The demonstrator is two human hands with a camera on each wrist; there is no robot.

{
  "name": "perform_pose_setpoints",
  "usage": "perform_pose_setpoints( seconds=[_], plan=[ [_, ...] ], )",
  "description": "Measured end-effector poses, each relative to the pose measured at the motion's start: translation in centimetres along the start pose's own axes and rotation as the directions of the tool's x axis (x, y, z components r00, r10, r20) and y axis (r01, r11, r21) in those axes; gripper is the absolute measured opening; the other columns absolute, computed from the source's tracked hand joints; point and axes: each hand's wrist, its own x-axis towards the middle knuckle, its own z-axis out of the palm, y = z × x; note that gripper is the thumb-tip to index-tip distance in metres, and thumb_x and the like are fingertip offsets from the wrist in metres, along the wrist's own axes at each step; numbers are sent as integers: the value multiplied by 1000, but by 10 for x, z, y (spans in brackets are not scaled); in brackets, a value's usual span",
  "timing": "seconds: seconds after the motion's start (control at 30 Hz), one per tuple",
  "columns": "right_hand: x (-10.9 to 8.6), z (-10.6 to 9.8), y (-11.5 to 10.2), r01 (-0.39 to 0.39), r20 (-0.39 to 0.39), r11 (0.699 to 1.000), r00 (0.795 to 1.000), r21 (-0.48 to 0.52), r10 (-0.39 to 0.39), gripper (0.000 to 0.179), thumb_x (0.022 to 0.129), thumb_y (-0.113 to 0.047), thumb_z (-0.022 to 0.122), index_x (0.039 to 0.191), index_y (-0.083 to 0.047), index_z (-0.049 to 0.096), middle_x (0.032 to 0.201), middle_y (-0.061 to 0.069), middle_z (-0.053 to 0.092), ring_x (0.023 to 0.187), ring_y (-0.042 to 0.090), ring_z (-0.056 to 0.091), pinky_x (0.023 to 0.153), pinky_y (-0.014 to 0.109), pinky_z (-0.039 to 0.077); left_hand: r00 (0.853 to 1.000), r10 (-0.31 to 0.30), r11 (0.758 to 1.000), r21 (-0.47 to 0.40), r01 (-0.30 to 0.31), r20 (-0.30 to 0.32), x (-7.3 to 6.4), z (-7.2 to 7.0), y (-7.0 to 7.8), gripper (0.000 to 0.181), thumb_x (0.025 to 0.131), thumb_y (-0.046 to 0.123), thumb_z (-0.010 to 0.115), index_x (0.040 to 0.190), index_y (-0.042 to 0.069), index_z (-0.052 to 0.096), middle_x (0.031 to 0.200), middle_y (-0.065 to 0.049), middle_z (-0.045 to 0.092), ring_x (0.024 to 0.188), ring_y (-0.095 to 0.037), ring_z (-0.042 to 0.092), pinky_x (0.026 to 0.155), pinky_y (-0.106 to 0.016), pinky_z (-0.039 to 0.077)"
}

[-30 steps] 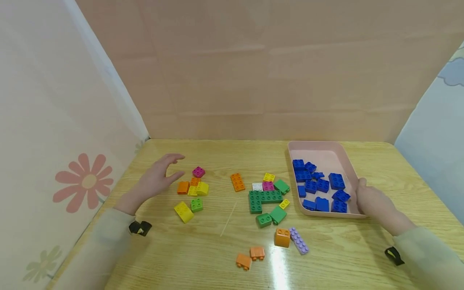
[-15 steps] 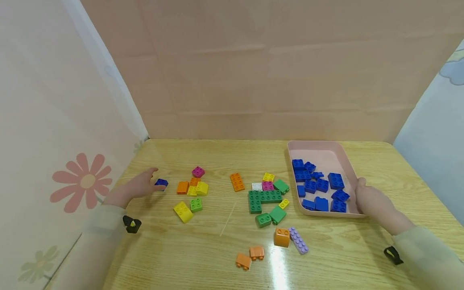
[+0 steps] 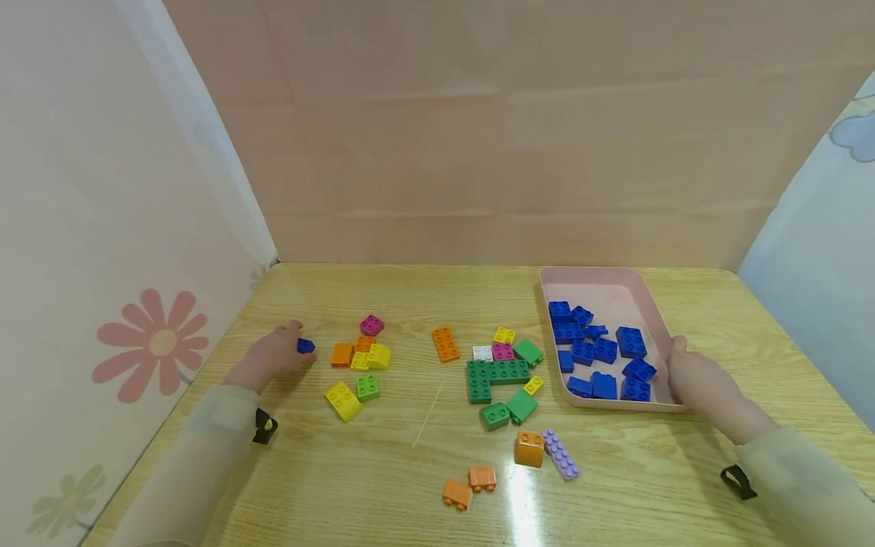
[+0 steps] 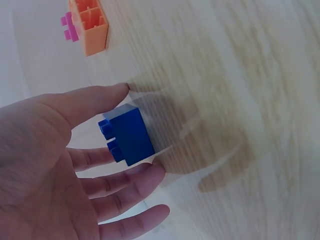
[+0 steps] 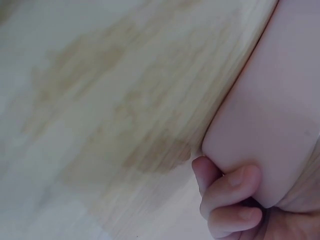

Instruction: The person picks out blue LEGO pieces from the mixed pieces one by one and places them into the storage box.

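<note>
My left hand [image 3: 273, 352] is low at the table's left side, thumb and fingers around a small blue building brick [image 3: 304, 346]. In the left wrist view, the thumb lies along one side of the brick [image 4: 132, 137] and the fingers along the other. Its studs face the palm, and the index fingertip is hidden behind it. On the right, my right hand [image 3: 704, 384] grips the near right edge of a pink tray [image 3: 618, 277]. Curled fingers [image 5: 230, 187] show against the tray's corner in the right wrist view. Several blue bricks [image 3: 604, 349] lie inside the tray.
Orange [image 3: 342, 355], magenta [image 3: 371, 325] and yellow bricks [image 3: 343, 400] lie right of my left hand. Mid-table are a flat orange brick [image 3: 445, 345] and a cluster with green bricks [image 3: 509, 371]. Nearer sit a purple plate [image 3: 560, 454] and orange bricks [image 3: 456, 494].
My left hand first drew back left, uncovering the blue brick, then came right and closed around it. The brick has turned slightly. My right hand stays on the tray.
</note>
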Motion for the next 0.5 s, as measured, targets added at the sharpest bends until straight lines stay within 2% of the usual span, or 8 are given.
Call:
perform_pose_setpoints(
  seconds=[0.17, 0.37, 0.5],
  plan=[
    [-1, -1, 0, -5, 11, 1000, 1000, 3, 5, 41, 80, 15, 52, 107, 30, 25, 49, 4, 39, 40, 15, 38, 40, 28, 31, 1000, 18, 1000, 0, -18, -12, 1, 1, 3, 65, 93, 28, 63, 135, -14, 35, 120, -40, 48, 105, -50, 55, 85, -59, 46],
    [-3, 0, 0, 45, -23, 999, 999, -18, -45, 37, 80, 15, 52, 103, 28, 27, 48, 2, 37, 39, 13, 37, 39, 27, 30, 1000, 13, 1000, -10, -13, -11, 1, 2, 6, 55, 94, 21, 62, 129, -15, 40, 115, -37, 50, 100, -46, 57, 83, -56, 48],
    [-2, -1, -1, 29, -15, 999, 999, -27, -30, 40, 82, 15, 51, 108, 31, 26, 48, 3, 38, 39, 14, 38, 39, 27, 31, 1000, 5, 1000, -12, -5, -13, 0, 2, 8, 49, 95, 17, 59, 127, -15, 42, 114, -36, 51, 99, -45, 57, 83, -55, 48]
  ],
)
